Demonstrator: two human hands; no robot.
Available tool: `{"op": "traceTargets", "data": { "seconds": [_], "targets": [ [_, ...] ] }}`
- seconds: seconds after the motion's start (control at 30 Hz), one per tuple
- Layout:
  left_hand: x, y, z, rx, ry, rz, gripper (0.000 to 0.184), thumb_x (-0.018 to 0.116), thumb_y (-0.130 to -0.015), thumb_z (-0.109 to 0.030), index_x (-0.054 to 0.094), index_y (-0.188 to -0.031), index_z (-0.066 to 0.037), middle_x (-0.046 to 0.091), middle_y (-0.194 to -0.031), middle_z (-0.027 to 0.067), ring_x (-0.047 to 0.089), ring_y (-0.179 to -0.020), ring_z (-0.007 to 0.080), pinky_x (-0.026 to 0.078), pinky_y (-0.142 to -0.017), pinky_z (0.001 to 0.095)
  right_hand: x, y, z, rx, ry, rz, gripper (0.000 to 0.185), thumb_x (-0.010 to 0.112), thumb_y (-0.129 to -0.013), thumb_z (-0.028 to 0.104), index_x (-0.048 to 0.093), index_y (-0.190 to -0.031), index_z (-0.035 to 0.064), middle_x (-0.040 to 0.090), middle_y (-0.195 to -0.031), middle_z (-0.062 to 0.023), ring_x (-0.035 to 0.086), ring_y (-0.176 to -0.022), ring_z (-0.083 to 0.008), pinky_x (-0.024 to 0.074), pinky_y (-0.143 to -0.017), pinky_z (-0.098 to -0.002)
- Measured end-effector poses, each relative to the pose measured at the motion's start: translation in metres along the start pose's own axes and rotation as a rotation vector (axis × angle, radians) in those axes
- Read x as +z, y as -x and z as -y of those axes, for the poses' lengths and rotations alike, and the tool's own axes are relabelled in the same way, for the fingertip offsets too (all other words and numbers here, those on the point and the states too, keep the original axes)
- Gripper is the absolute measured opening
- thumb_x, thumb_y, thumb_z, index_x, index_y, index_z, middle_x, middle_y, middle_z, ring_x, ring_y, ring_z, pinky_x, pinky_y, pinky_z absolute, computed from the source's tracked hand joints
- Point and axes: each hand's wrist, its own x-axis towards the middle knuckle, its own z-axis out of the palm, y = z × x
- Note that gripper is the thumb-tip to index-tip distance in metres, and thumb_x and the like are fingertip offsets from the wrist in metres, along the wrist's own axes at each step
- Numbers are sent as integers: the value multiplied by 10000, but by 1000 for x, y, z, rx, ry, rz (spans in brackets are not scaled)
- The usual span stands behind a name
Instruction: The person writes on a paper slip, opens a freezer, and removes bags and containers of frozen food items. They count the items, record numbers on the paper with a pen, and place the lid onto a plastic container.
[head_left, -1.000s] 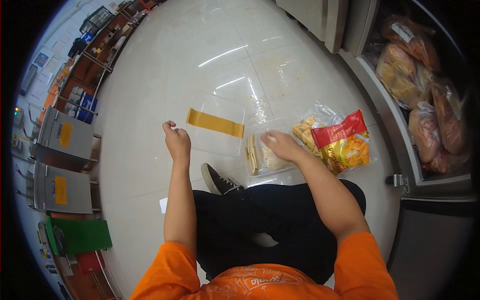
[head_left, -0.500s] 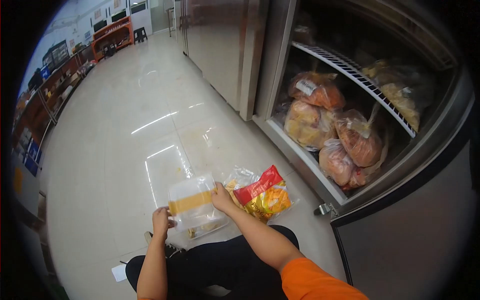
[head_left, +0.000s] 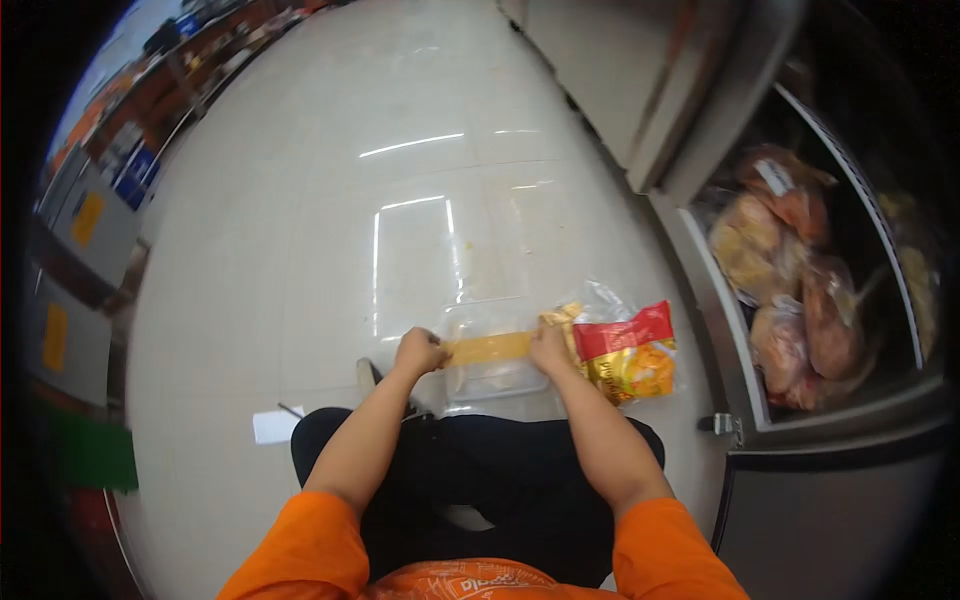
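Observation:
A clear plastic lid with a yellow tape band (head_left: 492, 349) lies over a clear container (head_left: 497, 385) on the floor, between my hands. My left hand (head_left: 422, 352) is closed on the lid's left edge at the end of the band. On the opposite edge, my right hand (head_left: 548, 345) grips the lid too. The food inside the container shows only faintly through the plastic. Just right of my right hand lies a red and gold food packet (head_left: 635, 355), with a clear bag of yellowish pieces (head_left: 565, 318) beside it.
At the right, an open fridge (head_left: 715, 300) holds several bagged meats (head_left: 785, 270) below a wire shelf. Its door (head_left: 830, 510) extends at the lower right. A white card (head_left: 277, 426) lies left of my knee. Grey bins (head_left: 88, 225) and shelving stand at the far left.
The lid, which lay left of the container with my left hand raised nearby, has moved right over the container. Both hands now hold its edges. The view turned toward the fridge and back down.

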Motion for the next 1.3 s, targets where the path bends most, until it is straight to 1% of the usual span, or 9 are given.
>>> {"op": "traceTargets", "data": {
  "seconds": [0.23,0.33,0.43,0.53,0.63,0.73,0.93,1.13,1.3],
  "targets": [
    [5,-5,11,-112,372,40,271,867,-756,-66,733,-950,68,730,-715,116,695,-552,179,585,-541,291,18,-3,-24,-75,-128,-149,457,521,-987,166,555,-1400,-27,638,-1188,-329,587,-1225,-437,458,-1060,-442],
    [-4,0,2,-118,325,73,536,877,-727,-64,653,-1192,81,739,-1032,196,746,-851,258,621,-773,366,2,6,0,18,-125,-56,456,478,-1017,133,504,-1430,-58,580,-1351,-306,562,-1271,-438,432,-1102,-401],
    [9,7,2,380,2,-271,828,842,-709,-18,454,-1436,67,469,-1492,274,537,-1332,364,469,-1098,460,5,7,10,111,16,-19,558,499,-983,96,391,-1515,-37,455,-1497,-290,506,-1341,-425,415,-1121,-396],
    [33,-16,17,544,-190,-35,921,720,-780,-25,240,-1564,33,116,-1674,234,187,-1534,406,234,-1239,508,1,23,22,-76,257,-37,709,520,-925,55,257,-1581,-6,297,-1610,-253,406,-1431,-391,393,-1144,-399],
    [19,3,-3,458,-457,31,811,556,-861,-92,206,-1581,33,117,-1682,220,184,-1540,408,228,-1239,523,12,18,9,-270,434,-96,738,458,-923,27,195,-1612,60,187,-1672,-171,411,-1422,-370,397,-1141,-443],
    [27,2,6,527,-542,-62,773,453,-900,-200,187,-1587,35,119,-1686,209,194,-1539,404,188,-1245,537,0,25,28,-175,482,-29,717,448,-931,33,219,-1609,66,208,-1675,-131,377,-1451,-346,376,-1158,-444],
    [37,1,5,513,-456,-132,796,430,-918,-296,165,-1592,33,112,-1689,199,167,-1546,404,120,-1250,562,-6,23,33,-158,478,-7,688,485,-931,100,280,-1587,56,229,-1668,-142,389,-1443,-339,368,-1146,-496],
    [28,9,-18,452,-653,-243,799,429,-972,-457,253,-1569,44,185,-1678,188,156,-1554,371,97,-1252,556,-24,15,64,-163,532,-75,660,513,-933,164,343,-1559,47,275,-1650,-151,388,-1435,-325,348,-1132,-510],
    [53,5,-5,528,-362,-306,885,470,-978,-567,276,-1545,85,198,-1659,237,138,-1550,404,107,-1247,553,10,-17,19,-314,360,-180,675,508,-992,366,348,-1556,32,336,-1622,-162,354,-1461,-325,290,-1144,-549]
  ]
}}
